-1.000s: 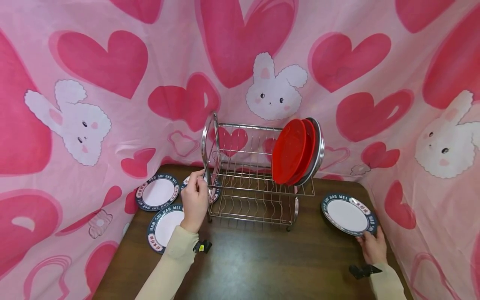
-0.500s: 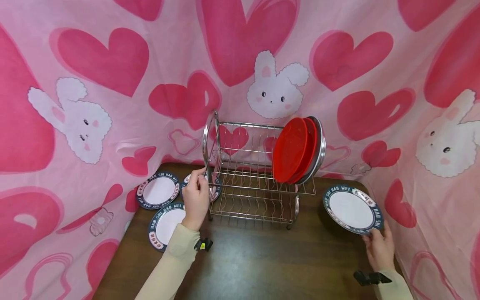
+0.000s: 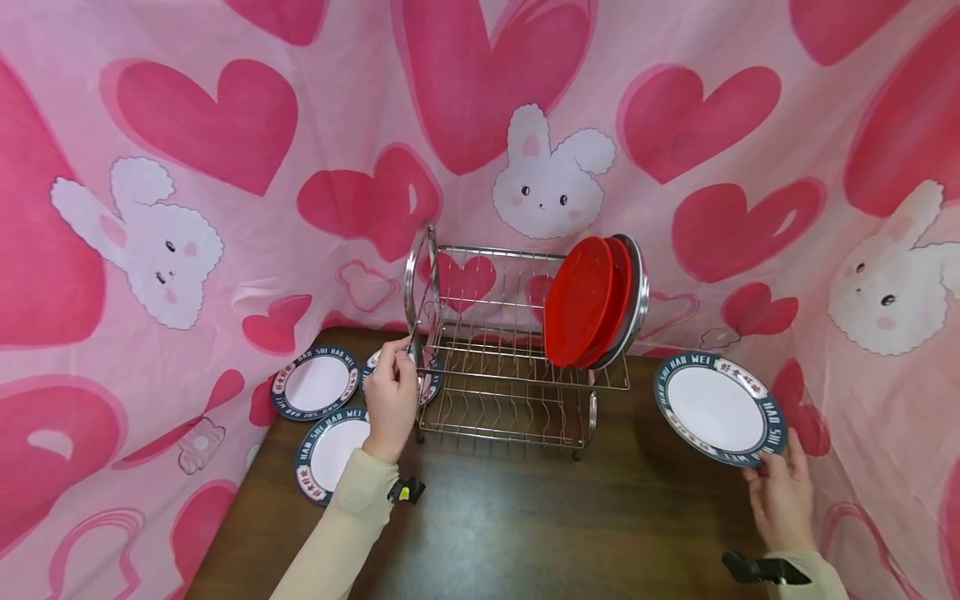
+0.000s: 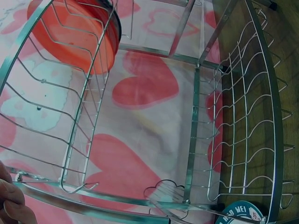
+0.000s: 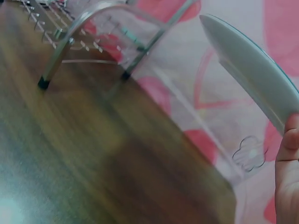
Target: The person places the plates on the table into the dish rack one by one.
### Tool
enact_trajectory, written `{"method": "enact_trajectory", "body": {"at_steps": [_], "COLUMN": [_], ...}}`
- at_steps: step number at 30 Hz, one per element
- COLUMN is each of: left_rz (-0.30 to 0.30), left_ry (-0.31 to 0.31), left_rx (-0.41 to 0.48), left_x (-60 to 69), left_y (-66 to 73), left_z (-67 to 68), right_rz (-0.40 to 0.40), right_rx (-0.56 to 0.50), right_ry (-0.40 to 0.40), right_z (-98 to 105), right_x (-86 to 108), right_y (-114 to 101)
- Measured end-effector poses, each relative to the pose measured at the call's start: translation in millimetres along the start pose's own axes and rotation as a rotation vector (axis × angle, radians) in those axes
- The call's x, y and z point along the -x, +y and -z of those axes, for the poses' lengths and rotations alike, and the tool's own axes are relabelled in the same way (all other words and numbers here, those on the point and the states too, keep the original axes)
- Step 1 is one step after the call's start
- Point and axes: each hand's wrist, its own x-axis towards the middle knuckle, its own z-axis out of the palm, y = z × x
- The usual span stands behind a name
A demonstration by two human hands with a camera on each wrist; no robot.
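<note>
Head view: red plates (image 3: 576, 300) racked; three rimmed plates (image 3: 317, 387) unracked toward desk's (image 3: 495, 525) left edge. Left hand (image 3: 392, 400) pinches rack (image 3: 410, 285); right hand (image 3: 783, 496) grips fourth plate (image 3: 716, 407).

- Brown wooden table (image 3: 487, 525), a soft patch of light on its front half.
- Pink cloth (image 3: 352, 83) rising beyond the table's back edge and along its left and right edges, printed with hearts (image 3: 206, 125) and white rabbit heads (image 3: 551, 200).
- First dark-rimmed plate (image 3: 315, 385), lettered, flat near the table's back left corner.
- Second dark-rimmed plate (image 3: 328, 454), nearer the front, by the left edge, partly covered.
- Third dark-rimmed plate (image 3: 371, 367), right of the first, mostly hidden.
- Two red plates (image 3: 579, 302), on edge and tilted, toward the table's back edge, right of its middle.
- Dark rim (image 3: 625, 333) just behind them.
</note>
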Motion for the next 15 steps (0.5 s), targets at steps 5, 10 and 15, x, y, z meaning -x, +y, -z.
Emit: {"method": "enact_trajectory", "body": {"at_steps": [5, 10, 15], "left_rz": [0.003, 0.003, -0.020], "left_ry": [0.005, 0.008, 0.014], "left_rx": [0.007, 0.015, -0.006], "left_x": [0.3, -0.2, -1.6], "left_y": [-0.7, 0.1, 0.2], "left_z": [0.1, 0.2, 0.3], "right_rz": [0.020, 0.017, 0.019], "right_rx": [-0.050, -0.076, -0.077], "right_ry": [-0.072, -0.100, -0.100], "right_z": [-9, -19, -27], "right_x": [8.1, 16.4, 24.8], "right_y": [-8, -18, -26]}}
